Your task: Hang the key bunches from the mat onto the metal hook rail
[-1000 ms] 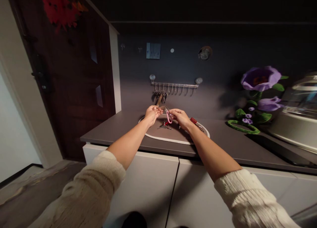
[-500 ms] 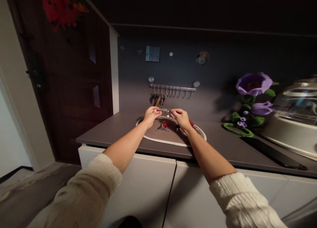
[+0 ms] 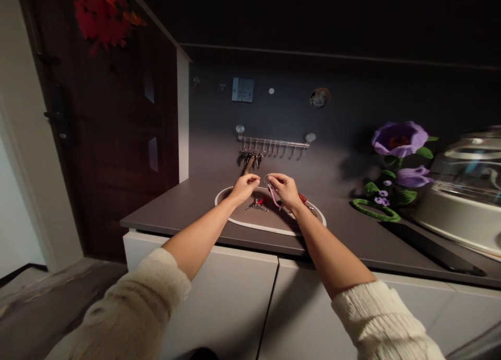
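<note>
My right hand (image 3: 285, 189) is closed on a metal key ring (image 3: 266, 179), with a pink strap or carabiner (image 3: 273, 195) hanging below it. Just to the left, my left hand (image 3: 246, 187) is pinched shut near the ring; what its fingertips hold, if anything, is too small to name. Below both hands lies an oval tray (image 3: 270, 228) with a pale rim. A bunch of keys with a red piece (image 3: 258, 203) rests in it, and a red item (image 3: 302, 198) shows beside my right wrist.
Behind the hands, a clear hook rail (image 3: 274, 141) on the dark wall carries several keys (image 3: 255, 156) at its left end. Purple flowers (image 3: 400, 139), a black flat object (image 3: 432, 248) and a domed appliance (image 3: 462, 203) stand or lie on the right of the counter (image 3: 156, 206).
The flat metal piece between my hands is no longer visible. My left hand has shifted slightly right, and the pink item now hangs in clearer view under my right hand.
</note>
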`<state>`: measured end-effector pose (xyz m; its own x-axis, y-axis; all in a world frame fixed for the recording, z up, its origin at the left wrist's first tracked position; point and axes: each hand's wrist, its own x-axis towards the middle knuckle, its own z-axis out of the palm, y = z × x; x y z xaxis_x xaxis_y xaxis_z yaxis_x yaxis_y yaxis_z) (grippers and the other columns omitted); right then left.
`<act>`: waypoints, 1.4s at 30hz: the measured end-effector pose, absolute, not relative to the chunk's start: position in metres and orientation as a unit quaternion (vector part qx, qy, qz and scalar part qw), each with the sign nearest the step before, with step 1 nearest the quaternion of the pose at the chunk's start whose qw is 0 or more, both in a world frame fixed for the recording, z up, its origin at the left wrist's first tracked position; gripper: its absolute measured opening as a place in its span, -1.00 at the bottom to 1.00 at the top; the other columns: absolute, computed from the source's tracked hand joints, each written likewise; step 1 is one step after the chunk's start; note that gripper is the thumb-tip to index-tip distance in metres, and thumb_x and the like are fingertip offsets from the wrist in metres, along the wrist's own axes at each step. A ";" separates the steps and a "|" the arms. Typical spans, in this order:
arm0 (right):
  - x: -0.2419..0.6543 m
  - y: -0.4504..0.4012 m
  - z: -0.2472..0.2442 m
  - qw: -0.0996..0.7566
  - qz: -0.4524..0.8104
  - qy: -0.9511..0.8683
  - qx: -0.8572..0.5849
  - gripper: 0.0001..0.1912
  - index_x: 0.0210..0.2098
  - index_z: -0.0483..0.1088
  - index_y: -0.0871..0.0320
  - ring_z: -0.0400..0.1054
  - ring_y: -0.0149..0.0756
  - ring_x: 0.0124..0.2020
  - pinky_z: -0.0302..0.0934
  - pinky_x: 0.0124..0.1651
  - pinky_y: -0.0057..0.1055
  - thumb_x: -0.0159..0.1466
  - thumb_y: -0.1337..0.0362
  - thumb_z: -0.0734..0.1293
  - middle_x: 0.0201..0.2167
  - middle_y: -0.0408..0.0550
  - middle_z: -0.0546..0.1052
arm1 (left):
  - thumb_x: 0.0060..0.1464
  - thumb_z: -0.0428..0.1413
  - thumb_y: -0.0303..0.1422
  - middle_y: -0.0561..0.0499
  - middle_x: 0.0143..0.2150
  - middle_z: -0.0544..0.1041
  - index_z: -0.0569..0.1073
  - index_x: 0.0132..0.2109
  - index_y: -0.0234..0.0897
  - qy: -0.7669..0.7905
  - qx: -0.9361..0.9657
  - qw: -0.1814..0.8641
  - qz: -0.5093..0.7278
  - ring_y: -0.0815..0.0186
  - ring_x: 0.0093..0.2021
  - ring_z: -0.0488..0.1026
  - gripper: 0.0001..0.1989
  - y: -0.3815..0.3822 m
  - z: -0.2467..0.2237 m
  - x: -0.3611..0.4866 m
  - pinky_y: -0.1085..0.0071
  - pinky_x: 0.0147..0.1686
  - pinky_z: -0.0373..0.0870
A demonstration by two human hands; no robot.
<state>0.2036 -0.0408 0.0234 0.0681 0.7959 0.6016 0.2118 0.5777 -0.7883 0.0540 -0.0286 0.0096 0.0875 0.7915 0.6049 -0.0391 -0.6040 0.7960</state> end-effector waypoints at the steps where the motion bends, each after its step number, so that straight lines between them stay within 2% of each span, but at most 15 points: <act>1: 0.202 -0.042 0.024 0.611 0.243 -0.645 -0.390 -0.69 -0.39 0.46 0.21 0.29 -0.39 -0.42 0.16 -0.30 -0.44 -0.06 0.11 0.36 -0.42 -0.06 0.50 | -0.12 0.11 -0.46 -0.01 -0.35 0.49 0.48 -0.36 -0.32 0.279 0.664 0.329 0.611 0.35 -0.31 0.37 -0.90 -0.029 0.010 0.054 0.40 -0.16 0.26; 7: 0.196 -0.048 0.025 0.596 0.287 -0.659 -0.357 -0.70 -0.40 0.46 0.20 0.29 -0.41 -0.45 0.17 -0.31 -0.43 -0.09 0.14 0.40 -0.46 -0.08 0.49 | -0.08 0.09 -0.37 -0.01 -0.41 0.49 0.47 -0.39 -0.35 0.271 0.697 0.307 0.589 0.36 -0.37 0.36 -0.88 -0.028 0.010 0.054 0.42 -0.25 0.26; 18: 0.198 -0.043 0.017 0.572 0.322 -0.665 -0.357 -0.69 -0.44 0.38 0.19 0.21 -0.48 -0.45 0.12 -0.30 -0.49 -0.06 0.09 0.38 -0.50 -0.18 0.41 | -0.13 0.14 -0.36 -0.01 -0.43 0.48 0.44 -0.40 -0.36 0.267 0.620 0.394 0.624 0.38 -0.38 0.37 -0.86 -0.025 0.008 0.055 0.44 -0.27 0.26; 22: 0.197 -0.042 0.015 0.586 0.323 -0.655 -0.351 -0.69 -0.46 0.35 0.19 0.20 -0.49 -0.46 0.13 -0.31 -0.51 -0.06 0.07 0.37 -0.52 -0.20 0.37 | -0.08 0.11 -0.29 -0.01 -0.47 0.46 0.43 -0.36 -0.35 0.274 0.610 0.407 0.622 0.39 -0.42 0.37 -0.81 -0.025 0.005 0.057 0.47 -0.34 0.26; 25: 0.196 -0.043 0.016 0.605 0.352 -0.617 -0.359 -0.66 -0.46 0.31 0.17 0.22 -0.49 -0.47 0.17 -0.33 -0.50 -0.09 0.06 0.39 -0.52 -0.20 0.36 | 0.00 0.02 -0.20 0.00 -0.51 0.43 0.41 -0.37 -0.36 0.317 0.616 0.353 0.629 0.40 -0.47 0.33 -0.73 -0.021 0.001 0.056 0.48 -0.39 0.23; 29: 0.197 -0.035 0.026 0.631 0.380 -0.560 -0.379 -0.65 -0.44 0.26 0.15 0.28 -0.45 -0.52 0.21 -0.41 -0.47 -0.09 0.07 0.39 -0.56 -0.19 0.36 | 0.07 -0.11 -0.17 0.02 -0.54 0.40 0.39 -0.44 -0.33 0.413 0.651 0.226 0.595 0.39 -0.51 0.29 -0.66 -0.014 -0.005 0.054 0.47 -0.44 0.16; 34: 0.197 -0.010 0.056 0.680 0.358 -0.508 -0.390 -0.83 -0.51 0.24 0.16 0.25 -0.44 -0.63 0.22 -0.48 -0.45 0.02 0.22 0.32 -0.71 -0.24 0.26 | 0.11 -0.15 -0.24 -0.01 -0.52 0.41 0.35 -0.49 -0.29 0.454 0.706 0.101 0.534 0.38 -0.49 0.27 -0.67 -0.015 -0.007 0.054 0.47 -0.45 0.07; 37: 0.194 0.006 0.073 0.706 0.345 -0.470 -0.401 -0.85 -0.58 0.21 0.16 0.20 -0.46 -0.68 0.23 -0.50 -0.43 0.07 0.31 0.27 -0.75 -0.25 0.24 | 0.12 -0.17 -0.26 -0.01 -0.51 0.41 0.34 -0.50 -0.28 0.462 0.726 0.054 0.506 0.37 -0.48 0.26 -0.67 -0.019 -0.008 0.056 0.46 -0.45 0.03; 42: 0.189 0.028 0.088 0.729 0.348 -0.430 -0.403 -0.87 -0.58 0.21 0.17 0.18 -0.47 -0.71 0.24 -0.52 -0.43 0.08 0.37 0.24 -0.77 -0.23 0.24 | 0.13 -0.18 -0.27 -0.01 -0.51 0.41 0.33 -0.50 -0.26 0.475 0.730 0.033 0.490 0.37 -0.49 0.26 -0.67 -0.021 -0.009 0.056 0.46 -0.47 -0.02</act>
